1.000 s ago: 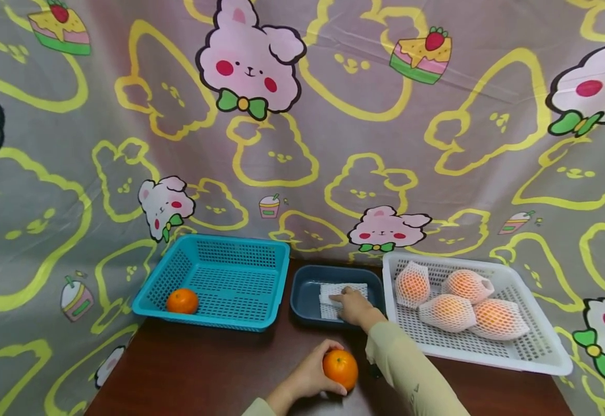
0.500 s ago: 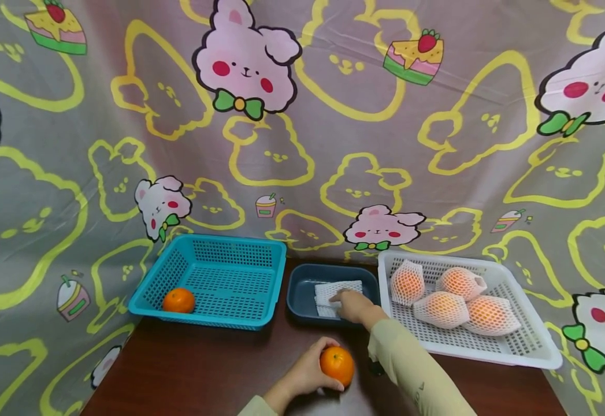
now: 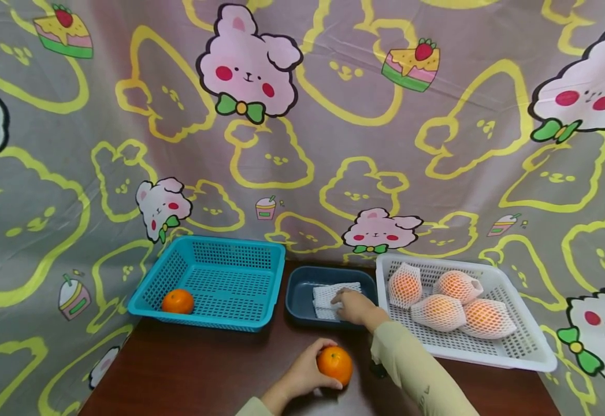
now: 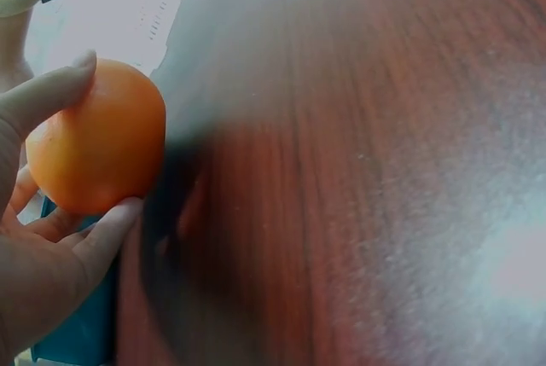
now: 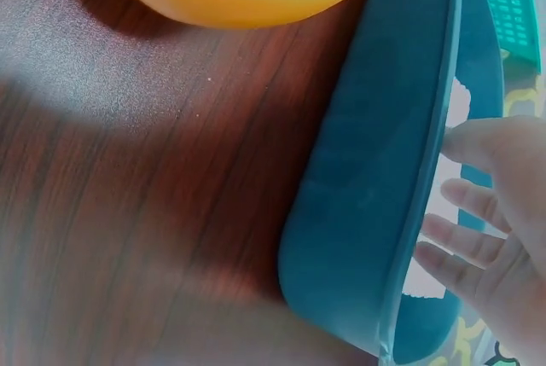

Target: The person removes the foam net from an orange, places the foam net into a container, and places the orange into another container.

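My left hand (image 3: 304, 370) grips a bare orange (image 3: 335, 367) above the near middle of the table, thumb on one side and fingers on the other. In the left wrist view, the orange (image 4: 102, 140) shows smooth, unwrapped skin. Over the dark blue tray (image 3: 294, 294), my right hand (image 3: 356, 308) reaches in with its fingertips on white foam netting (image 3: 325, 296). From the right wrist view, the fingers of the right hand (image 5: 503, 212) look spread and loosely bent over the foam; their contact is partly hidden by the tray rim.
A teal basket (image 3: 229, 283) at left holds one bare orange (image 3: 178, 301). The white basket (image 3: 533, 341) at right holds several net-wrapped oranges (image 3: 439, 312). A small dark object (image 3: 378, 370) lies partly under the right sleeve. A patterned curtain (image 3: 302, 144) hangs behind.
The head view has shifted slightly. My left hand keeps its grip on the orange, and my right hand stays at the foam netting with only small finger movement.
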Motion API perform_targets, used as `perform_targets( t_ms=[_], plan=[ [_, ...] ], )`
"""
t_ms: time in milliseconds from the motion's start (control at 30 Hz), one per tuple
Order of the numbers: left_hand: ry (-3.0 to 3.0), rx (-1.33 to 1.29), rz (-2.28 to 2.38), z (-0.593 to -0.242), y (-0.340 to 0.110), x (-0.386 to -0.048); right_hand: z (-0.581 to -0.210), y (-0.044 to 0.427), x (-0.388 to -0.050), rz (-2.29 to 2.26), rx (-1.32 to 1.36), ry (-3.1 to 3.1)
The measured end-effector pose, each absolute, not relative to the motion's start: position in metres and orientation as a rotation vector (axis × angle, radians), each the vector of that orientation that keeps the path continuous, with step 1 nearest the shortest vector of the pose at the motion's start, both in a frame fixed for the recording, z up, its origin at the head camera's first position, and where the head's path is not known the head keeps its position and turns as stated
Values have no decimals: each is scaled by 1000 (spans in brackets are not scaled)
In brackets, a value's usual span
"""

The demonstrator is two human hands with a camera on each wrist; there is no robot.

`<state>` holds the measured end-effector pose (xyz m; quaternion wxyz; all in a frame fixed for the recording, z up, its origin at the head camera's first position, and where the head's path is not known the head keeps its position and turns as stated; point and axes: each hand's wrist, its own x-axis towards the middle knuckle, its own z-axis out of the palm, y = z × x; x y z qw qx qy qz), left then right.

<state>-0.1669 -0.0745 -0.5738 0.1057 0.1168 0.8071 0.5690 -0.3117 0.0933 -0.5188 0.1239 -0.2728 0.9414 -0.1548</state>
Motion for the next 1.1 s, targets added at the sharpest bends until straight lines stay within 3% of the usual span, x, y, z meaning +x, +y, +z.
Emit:
perform_targets(
  t_ms=[667, 1100],
  plan=[
    [2491, 400, 1625, -530, -105, -166, -497, 102, -314, -564, -880, 2814],
    [2419, 346, 1835, -489, -140, -161, -489, 106, -311, -637, -911, 2768]
  ],
)
